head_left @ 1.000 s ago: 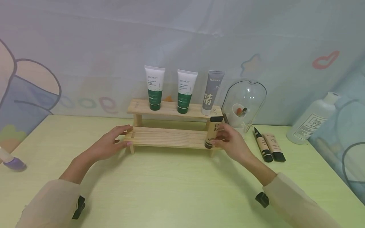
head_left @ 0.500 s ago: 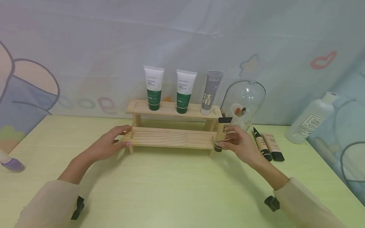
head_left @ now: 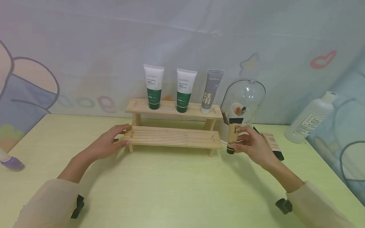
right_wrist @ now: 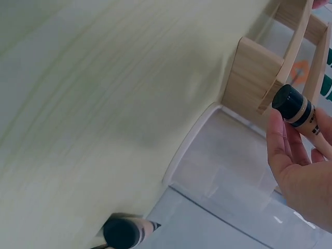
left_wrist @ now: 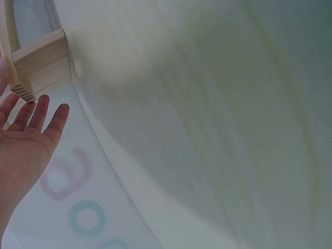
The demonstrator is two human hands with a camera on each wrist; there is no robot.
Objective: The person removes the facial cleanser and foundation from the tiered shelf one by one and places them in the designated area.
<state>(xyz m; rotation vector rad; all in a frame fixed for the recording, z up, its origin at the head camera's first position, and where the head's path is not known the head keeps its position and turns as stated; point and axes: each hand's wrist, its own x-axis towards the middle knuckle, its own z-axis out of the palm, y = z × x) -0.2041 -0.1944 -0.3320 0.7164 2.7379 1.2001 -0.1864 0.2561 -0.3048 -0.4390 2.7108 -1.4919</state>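
My right hand pinches a small beige tube with black ends, held upright off the right end of the two-step wooden display stand. Its black cap shows in the right wrist view. My left hand holds the left end of the lower step, thumb at the front edge and fingers at the back. On the upper step stand two white-and-green tubes and a grey tube. A BB cream tube lies on the table, partly behind my right hand.
A clear glass dome with a white cup of brushes stands behind my right hand. To the right leans a white bottle in view. A purple-tipped object lies at far left. A printed cloth hangs behind the table.
My right hand has carried the beige tube rightward, away from above the lower step and past its right end. The left hand stays at the stand's left end.
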